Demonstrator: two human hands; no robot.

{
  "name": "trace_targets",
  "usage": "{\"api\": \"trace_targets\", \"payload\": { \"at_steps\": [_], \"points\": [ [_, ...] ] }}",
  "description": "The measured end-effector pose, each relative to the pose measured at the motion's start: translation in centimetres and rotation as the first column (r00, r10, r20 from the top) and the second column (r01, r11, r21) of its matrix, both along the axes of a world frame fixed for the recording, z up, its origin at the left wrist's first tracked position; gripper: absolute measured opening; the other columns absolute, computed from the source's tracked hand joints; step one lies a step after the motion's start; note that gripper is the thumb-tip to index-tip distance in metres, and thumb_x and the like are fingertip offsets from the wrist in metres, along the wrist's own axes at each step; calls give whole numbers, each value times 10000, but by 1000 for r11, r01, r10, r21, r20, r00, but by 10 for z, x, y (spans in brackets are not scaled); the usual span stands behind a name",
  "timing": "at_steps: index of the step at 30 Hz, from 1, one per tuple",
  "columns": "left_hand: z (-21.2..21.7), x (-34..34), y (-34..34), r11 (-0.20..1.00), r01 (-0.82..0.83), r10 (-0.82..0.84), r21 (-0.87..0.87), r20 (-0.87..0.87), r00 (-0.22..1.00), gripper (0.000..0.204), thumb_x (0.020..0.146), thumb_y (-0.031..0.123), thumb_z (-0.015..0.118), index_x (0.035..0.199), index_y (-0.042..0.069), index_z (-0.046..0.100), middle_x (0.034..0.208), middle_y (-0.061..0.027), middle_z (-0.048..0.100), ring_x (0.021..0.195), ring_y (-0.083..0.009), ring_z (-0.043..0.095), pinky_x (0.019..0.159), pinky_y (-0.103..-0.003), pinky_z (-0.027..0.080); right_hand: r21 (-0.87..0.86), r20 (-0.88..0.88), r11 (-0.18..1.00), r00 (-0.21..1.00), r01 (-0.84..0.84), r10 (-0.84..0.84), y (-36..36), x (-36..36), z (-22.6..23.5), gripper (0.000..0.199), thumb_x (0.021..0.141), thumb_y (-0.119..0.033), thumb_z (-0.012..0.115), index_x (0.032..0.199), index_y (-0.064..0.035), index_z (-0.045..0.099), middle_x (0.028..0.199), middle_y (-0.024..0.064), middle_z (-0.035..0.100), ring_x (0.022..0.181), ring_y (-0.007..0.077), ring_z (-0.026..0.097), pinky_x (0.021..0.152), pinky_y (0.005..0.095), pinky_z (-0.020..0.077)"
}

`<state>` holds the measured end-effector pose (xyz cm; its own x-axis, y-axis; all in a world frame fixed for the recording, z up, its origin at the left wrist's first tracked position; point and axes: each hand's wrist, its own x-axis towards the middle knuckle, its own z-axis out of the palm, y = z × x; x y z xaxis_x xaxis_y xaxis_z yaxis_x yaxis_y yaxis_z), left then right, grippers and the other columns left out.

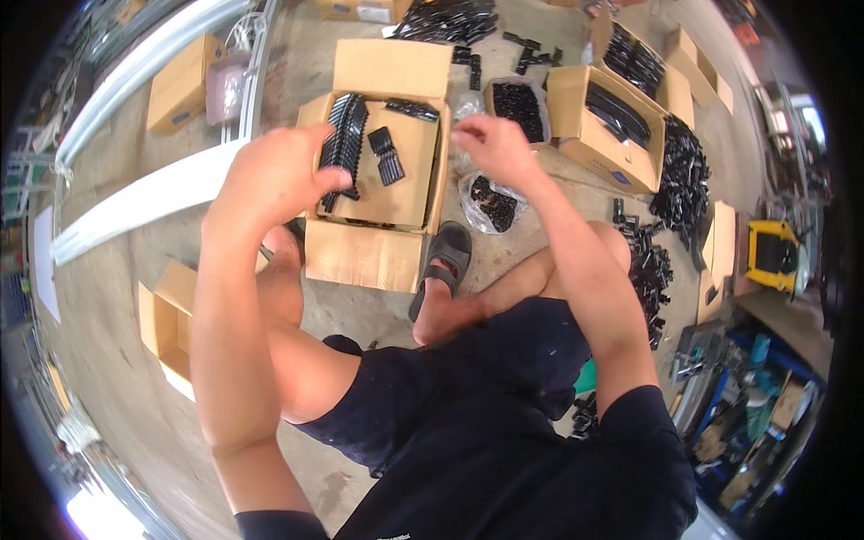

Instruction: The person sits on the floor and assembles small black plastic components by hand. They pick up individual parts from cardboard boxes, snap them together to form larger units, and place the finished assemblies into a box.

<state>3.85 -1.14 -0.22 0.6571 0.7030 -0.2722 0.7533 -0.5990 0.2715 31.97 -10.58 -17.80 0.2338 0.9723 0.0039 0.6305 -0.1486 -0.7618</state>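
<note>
An open cardboard box stands before me, holding a long stacked row of black ribbed plastic parts along its left side. Two loose black plastic pieces lie near its middle, and more black parts are at its far right corner. My left hand is over the box's left edge, thumb and fingers apart beside the stacked row; whether it touches the row is unclear. My right hand hangs past the box's right edge, fingertips pinched together. Anything between those fingertips is too small to make out.
Right of the box are a clear bag of small black parts, a lined container of small black parts and a carton with black curved pieces. Heaps of black parts lie farther right. A long white panel extends at left.
</note>
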Motion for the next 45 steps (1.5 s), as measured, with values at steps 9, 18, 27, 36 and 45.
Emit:
{"api": "trace_targets", "payload": {
  "at_steps": [9, 18, 27, 36, 45],
  "points": [
    [-50, -35, 56, 999, -38, 38, -10, 77, 996, 605, 857, 348, 764, 1376, 79, 603, 1260, -214, 674, 1186, -396, 622, 1000, -454, 502, -173, 247, 982, 969, 70, -25, 93, -81, -131, 295, 911, -298, 704, 1047, -38, 739, 1059, 210, 732, 1017, 384, 696, 908, 479, 548],
    [-64, -61, 78, 980, -128, 133, -149, 20, 991, 588, 873, 369, 746, 1369, 83, 612, 1177, -238, 697, 1119, -397, 652, 938, -471, 521, -182, 287, 925, 882, -332, 373, 90, -201, -165, 255, 846, -257, 766, 946, -64, 634, 938, 137, 703, 937, 347, 689, 798, 481, 563],
    [-78, -59, 76, 951, -173, 149, -255, -111, 983, 627, 885, 392, 742, 1402, 73, 587, 1319, -169, 662, 1207, -341, 634, 1015, -434, 511, -112, 145, 976, 969, -185, 200, 53, -222, -188, 198, 866, -72, 670, 1050, -78, 596, 1005, 145, 699, 994, 349, 671, 873, 473, 535],
    [-78, -47, 71, 942, -129, 123, -308, -39, 992, 668, 884, 431, 744, 1410, 54, 581, 1372, -188, 624, 1255, -352, 603, 1048, -432, 488, -94, -60, 995, 998, 15, -21, 51, -244, -190, 308, 824, -46, 720, 1109, -60, 603, 893, 151, 673, 846, 315, 676, 772, 438, 537],
    [-95, -57, 62, 952, -115, 73, -284, -156, 985, 668, 856, 439, 774, 1408, 107, 597, 1283, -157, 688, 1184, -341, 654, 1008, -437, 518, -338, -605, 941, 763, 14, -228, 38, -166, -146, 428, 827, -7, 711, 1246, 20, 627, 773, 10, 640, 636, 108, 574, 581, 271, 470]
  ]
}}
